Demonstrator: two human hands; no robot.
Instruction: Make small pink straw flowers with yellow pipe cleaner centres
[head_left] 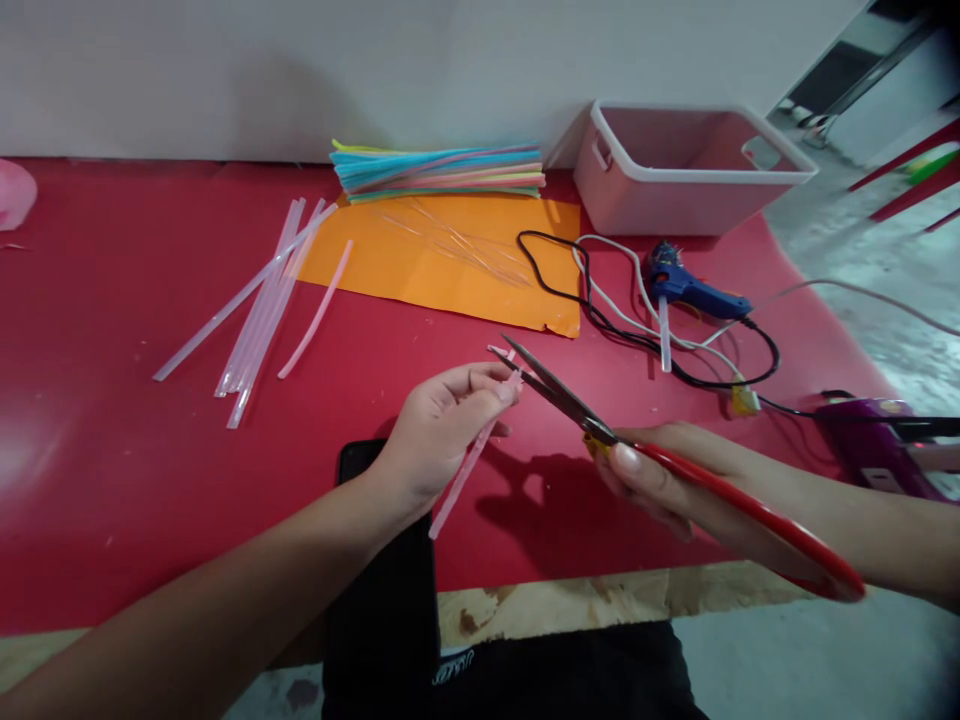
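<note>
My left hand point(442, 425) pinches a pale pink straw point(469, 468) near its top end, and the straw slants down toward the table's front edge. My right hand point(667, 480) grips red-handled scissors point(570, 402). Their blades are slightly apart and point left, with the tips at the straw's upper end beside my left fingertips. Both hands hover above the red table point(112, 470).
Clear glue sticks point(259, 300) lie at the left. An orange sheet point(450, 260) and a stack of coloured straws point(439, 170) sit at the back. A pink tub point(682, 165), a blue glue gun point(686, 290) with cables and a purple tool point(870, 445) are at the right. A black phone point(356, 460) lies under my left wrist.
</note>
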